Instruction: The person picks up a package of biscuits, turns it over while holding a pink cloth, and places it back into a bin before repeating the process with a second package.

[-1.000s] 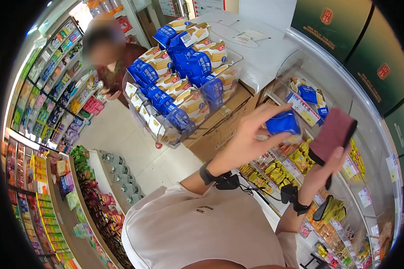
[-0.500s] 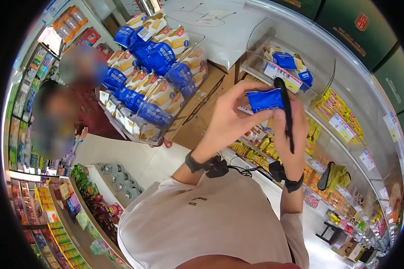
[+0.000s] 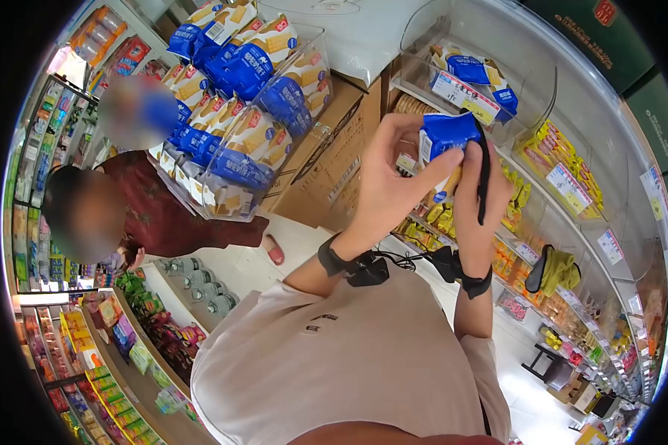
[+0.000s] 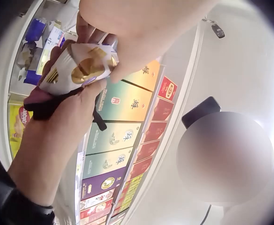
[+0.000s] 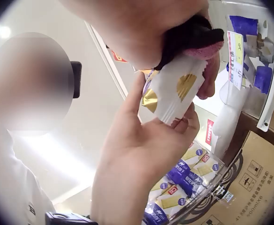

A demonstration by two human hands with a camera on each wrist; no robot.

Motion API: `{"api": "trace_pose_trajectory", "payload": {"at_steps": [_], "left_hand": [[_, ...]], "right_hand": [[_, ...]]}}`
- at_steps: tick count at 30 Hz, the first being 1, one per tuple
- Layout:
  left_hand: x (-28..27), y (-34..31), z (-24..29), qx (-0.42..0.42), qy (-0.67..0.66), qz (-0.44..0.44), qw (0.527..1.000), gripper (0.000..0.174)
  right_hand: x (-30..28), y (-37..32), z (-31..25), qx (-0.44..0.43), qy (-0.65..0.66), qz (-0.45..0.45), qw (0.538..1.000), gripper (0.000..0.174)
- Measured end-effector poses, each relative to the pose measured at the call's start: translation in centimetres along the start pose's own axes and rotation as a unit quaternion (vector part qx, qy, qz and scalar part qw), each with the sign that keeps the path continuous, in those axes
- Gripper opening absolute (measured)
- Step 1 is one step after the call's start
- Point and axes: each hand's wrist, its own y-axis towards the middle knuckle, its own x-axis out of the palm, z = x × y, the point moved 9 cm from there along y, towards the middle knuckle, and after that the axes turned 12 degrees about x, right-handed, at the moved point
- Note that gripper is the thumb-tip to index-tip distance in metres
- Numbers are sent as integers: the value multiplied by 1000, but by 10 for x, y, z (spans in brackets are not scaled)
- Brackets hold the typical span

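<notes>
In the head view, my left hand (image 3: 393, 174) grips one side of a small packet (image 3: 450, 135) with a blue end. My right hand (image 3: 482, 196) holds the other side and also a black-edged item (image 3: 484, 174), seen edge-on. That item's pink face (image 5: 206, 50) shows in the right wrist view, against the white and gold side of the packet (image 5: 179, 89). Fingers of the left hand (image 5: 148, 147) curl round the packet's lower end there. In the left wrist view the packet (image 4: 78, 68) lies between both hands, with the right hand (image 4: 73, 110) below it.
A clear bin (image 3: 315, 74) of blue and white packets stands on cartons (image 3: 326, 159) at left. Shelves with clear bins, price tags and yellow packets (image 3: 560, 167) run along the right. A person in dark red (image 3: 163, 204) stands at left.
My hands have come together on the packet, which the left hand held alone earlier. The pink item has turned edge-on. The bin of packets sits further left in view.
</notes>
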Motion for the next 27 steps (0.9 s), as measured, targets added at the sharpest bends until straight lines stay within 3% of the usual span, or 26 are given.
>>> {"api": "trace_pose_trajectory", "payload": {"at_steps": [2,5,6,8,9,11,13,14,16,18,20,23,26,27], "left_hand": [[-5,0,-4,2,14,27,1000,43],[-11,4,-6,-16,-2,21,1000,37],[-14,5,-5,-31,-29,33,999,36],[-18,6,-3,-63,-83,60,993,34],[-18,6,1,-39,-38,48,997,34],[-15,4,5,6,51,19,998,35],[-4,-1,1,18,42,27,999,32],[-2,-8,3,4,40,45,998,31],[-3,-5,6,56,46,46,996,35],[-4,-1,20,112,80,27,990,42],[-4,-1,24,136,155,14,978,56],[-8,4,24,152,214,-7,965,57],[-7,2,15,107,171,-29,979,48],[-10,1,9,72,89,12,993,45]], "right_hand": [[3,-2,-9,-56,-67,8,996,21],[4,-4,-2,-28,16,-26,999,20],[-9,-2,13,35,-27,20,999,30],[-19,3,24,97,88,63,989,40],[-25,4,27,128,143,83,978,45],[-5,-1,14,152,167,0,974,59],[25,-11,5,136,229,-101,959,66],[25,-16,-11,81,181,-105,974,65],[26,-23,-51,-18,136,-60,989,62],[25,-25,-58,-48,151,-43,986,57],[28,-26,-35,-20,172,-96,980,54],[29,-24,-27,19,181,-137,974,48],[23,-18,-20,21,143,-136,980,46],[19,-17,-11,49,153,-117,980,47]]}}
